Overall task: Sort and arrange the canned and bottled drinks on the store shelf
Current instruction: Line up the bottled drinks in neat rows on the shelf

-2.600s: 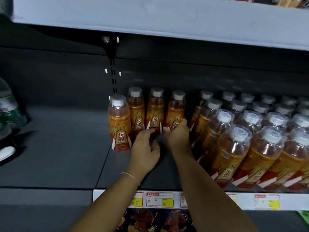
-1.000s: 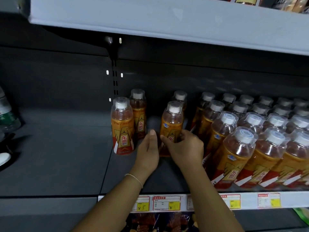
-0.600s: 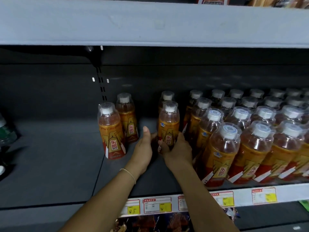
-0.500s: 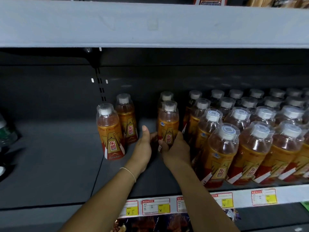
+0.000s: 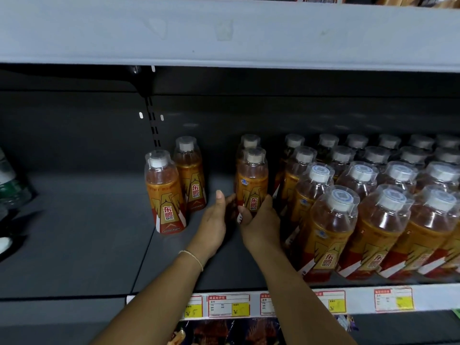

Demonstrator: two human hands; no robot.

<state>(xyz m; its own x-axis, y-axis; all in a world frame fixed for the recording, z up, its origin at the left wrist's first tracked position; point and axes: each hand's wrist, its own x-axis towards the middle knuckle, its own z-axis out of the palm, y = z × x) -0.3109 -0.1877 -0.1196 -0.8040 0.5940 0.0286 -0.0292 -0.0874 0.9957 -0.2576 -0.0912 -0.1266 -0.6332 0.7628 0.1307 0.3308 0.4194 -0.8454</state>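
Observation:
An orange drink bottle (image 5: 252, 180) with a white cap and clear overcap stands mid-shelf, another bottle (image 5: 249, 141) right behind it. My right hand (image 5: 261, 222) grips its lower part, thumb on the label's left and fingers round the right. My left hand (image 5: 214, 220) is beside it on the left with fingers straight, the tips touching or nearly touching the bottle's base. Two more bottles (image 5: 165, 192) stand apart to the left. Several rows of the same bottles (image 5: 348, 195) fill the shelf to the right.
The dark grey shelf floor (image 5: 87, 232) stretches bare to the left, where green-labelled bottles (image 5: 10, 185) show at the edge. A white shelf front (image 5: 224, 31) hangs overhead. Price tags (image 5: 229, 305) line the front rail.
The middle bottle was pulled out from the back row and brought forward. Over the last half second the hands and bottle have hardly shifted.

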